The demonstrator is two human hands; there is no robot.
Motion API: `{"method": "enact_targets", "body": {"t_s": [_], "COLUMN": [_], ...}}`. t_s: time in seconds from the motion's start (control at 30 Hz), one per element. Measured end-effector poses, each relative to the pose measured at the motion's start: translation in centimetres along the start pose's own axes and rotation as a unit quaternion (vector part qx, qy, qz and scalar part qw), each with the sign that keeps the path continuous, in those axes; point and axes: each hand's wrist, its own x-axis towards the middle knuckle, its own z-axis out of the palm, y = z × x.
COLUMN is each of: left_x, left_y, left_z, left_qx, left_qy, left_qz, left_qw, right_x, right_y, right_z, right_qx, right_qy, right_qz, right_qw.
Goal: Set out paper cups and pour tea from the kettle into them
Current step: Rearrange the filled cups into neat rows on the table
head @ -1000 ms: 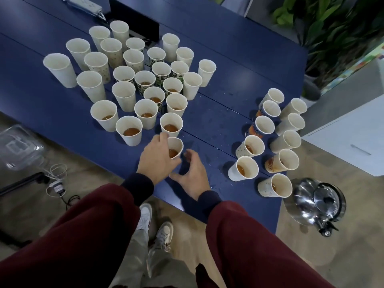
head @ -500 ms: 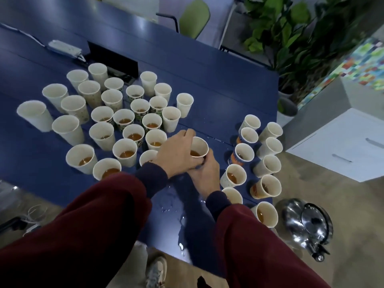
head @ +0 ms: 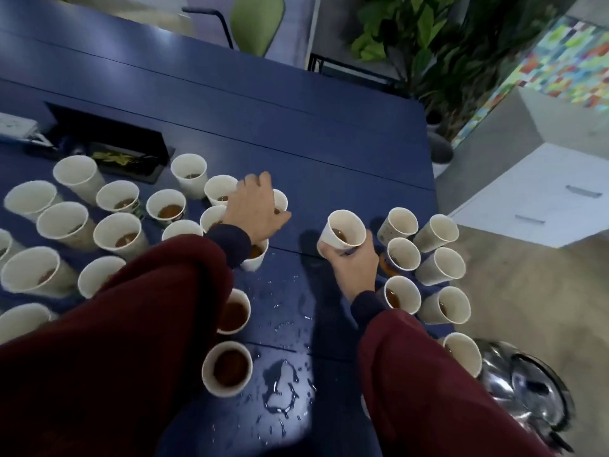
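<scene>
Blue tabletop (head: 296, 133) fills our view, with a large cluster of paper cups (head: 120, 235) at nine o'clock, many holding brown tea, and a smaller double row of cups (head: 440, 270) at three o'clock. We see the right hand (head: 354, 268) gripping a tilted cup of tea (head: 344, 230) just beside that row, while the left hand (head: 255, 209) hovers with loose, spread fingers over cups at the cluster's edge. Down at four o'clock the steel kettle (head: 527, 397) sits on the floor beside the table, and a puddle (head: 280, 387) lies on the tabletop at six o'clock.
</scene>
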Motion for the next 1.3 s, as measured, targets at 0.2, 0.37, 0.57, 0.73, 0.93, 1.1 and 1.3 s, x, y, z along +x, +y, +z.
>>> {"method": "enact_targets", "body": {"t_s": [0.2,0.37,0.57,0.73,0.93,1.1,1.3], "left_x": [5.3,6.6,6.7,6.7,6.7,6.6,6.4], "left_y": [-1.2,-1.4,-1.8,-2.0,-1.8,-1.7,-1.7], "left_z": [2.4,3.3,3.6,3.8,4.1,4.1,3.9], "left_qx": [0.092,0.107,0.075,0.021,0.029,0.025,0.017], "left_qy": [-0.061,-0.136,-0.146,-0.156,-0.149,-0.14,-0.117], "left_qz": [0.018,0.024,0.022,0.023,0.025,0.028,0.033], "left_qw": [0.994,0.985,0.986,0.987,0.988,0.989,0.992], "right_x": [5.8,9.5,10.8,10.7,10.3,10.2,10.0], "right_y": [2.9,4.1,5.7,6.0,6.0,6.0,6.2], "right_z": [2.3,2.8,3.7,4.1,3.8,3.4,3.0], "right_qx": [-0.027,-0.037,-0.039,-0.035,-0.028,-0.029,-0.043], "right_qy": [0.058,0.086,0.127,0.141,0.143,0.136,0.083], "right_qz": [0.036,0.058,0.075,0.079,0.073,0.075,0.11], "right_qw": [0.997,0.994,0.988,0.986,0.987,0.987,0.989]}}
